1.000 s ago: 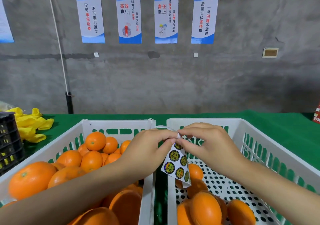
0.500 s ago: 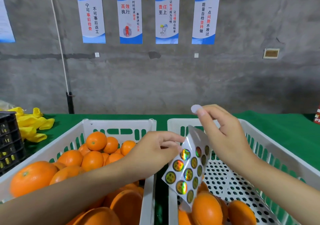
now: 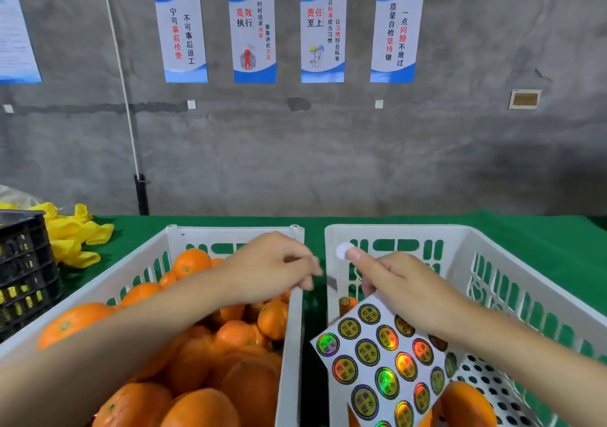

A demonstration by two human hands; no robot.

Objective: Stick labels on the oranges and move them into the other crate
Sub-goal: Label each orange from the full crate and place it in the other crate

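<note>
The round orange fruits [image 3: 236, 334] to be labelled were heaped in the white slotted plastic crate on the left [image 3: 230, 231], just below the left hand [image 3: 272, 267]. This hand was held above the heap, close to the crate's inner wall. Its fingers were loosely curled and blurred, and nothing was seen between them. It was clearly the nearer hand to the fruit, so the picking of the next orange was judged to fall to it. An orange, being round, gave no long axis to be matched.

The right hand [image 3: 400, 285] was held over the second white slotted crate [image 3: 427, 229], where only a few oranges [image 3: 469, 400] lay on the perforated floor. Its index finger was stretched forward, and a small round white label [image 3: 343, 251] was stuck on the fingertip. The glossy sheet of round holographic labels [image 3: 377, 357] hung below this hand and was apparently gripped by the other fingers, but the exact grip was hidden. The label was thus separated from the heap by the two adjoining crate walls, so an orange would probably have to be lifted towards it. Both crates stood on the green worktop [image 3: 525, 229].
</note>
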